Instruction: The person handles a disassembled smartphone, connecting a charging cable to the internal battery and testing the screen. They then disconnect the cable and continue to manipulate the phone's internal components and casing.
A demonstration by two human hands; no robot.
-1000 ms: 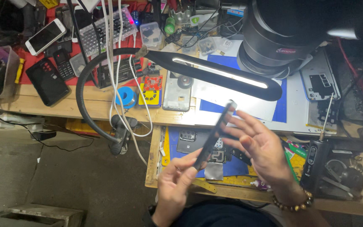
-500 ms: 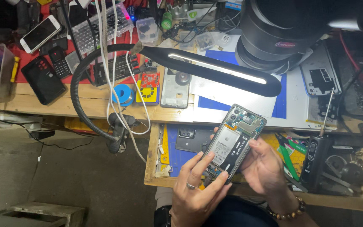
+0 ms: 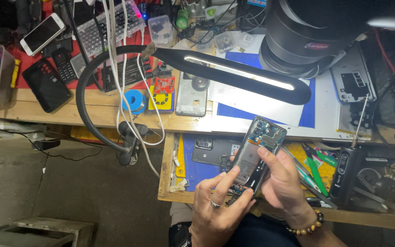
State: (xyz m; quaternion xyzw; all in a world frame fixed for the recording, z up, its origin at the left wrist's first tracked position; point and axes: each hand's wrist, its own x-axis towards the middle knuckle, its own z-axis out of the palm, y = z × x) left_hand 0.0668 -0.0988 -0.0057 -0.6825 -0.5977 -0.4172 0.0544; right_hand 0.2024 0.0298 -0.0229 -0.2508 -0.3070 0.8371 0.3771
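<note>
Both hands pinch the opened phone [image 3: 256, 154] above the table [image 3: 92, 110] — left hand [image 3: 218, 208] fingering its lower edge; right hand [image 3: 283, 183] bracing it.

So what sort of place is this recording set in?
Most likely a phone repair bench. Both hands, left hand and right hand, hold an opened phone with its innards bare, under a gooseneck lamp, with loose phones and tweezers scattered about.

L hand [image 3: 216, 208] & R hand [image 3: 282, 178] curled, fingertips close
</note>
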